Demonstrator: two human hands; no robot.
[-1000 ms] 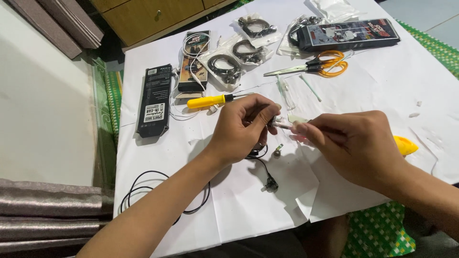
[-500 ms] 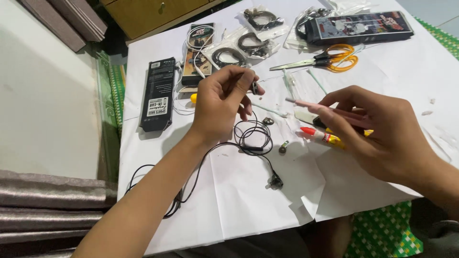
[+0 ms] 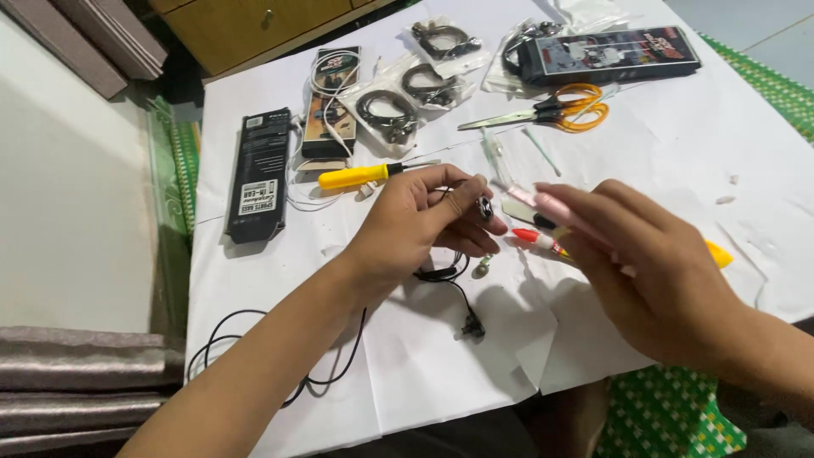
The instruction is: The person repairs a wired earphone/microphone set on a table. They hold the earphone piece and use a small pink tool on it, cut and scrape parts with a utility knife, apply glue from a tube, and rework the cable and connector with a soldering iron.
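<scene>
A table (image 3: 746, 110) covered in white paper fills the view, its near edge just below the hands, bare paper open to the right of the scissors (image 3: 551, 110). A long black box (image 3: 259, 174) lies flat, well left of the scissors. The right hand (image 3: 653, 271), below them, hovers with fingers loosely spread, gripping nothing. The left hand (image 3: 415, 229) pinches a small dark earbud (image 3: 485, 208) between thumb and fingertips, its thin black cable (image 3: 449, 276) trailing down. A yellow-handled screwdriver (image 3: 360, 175) lies left of the scissors.
</scene>
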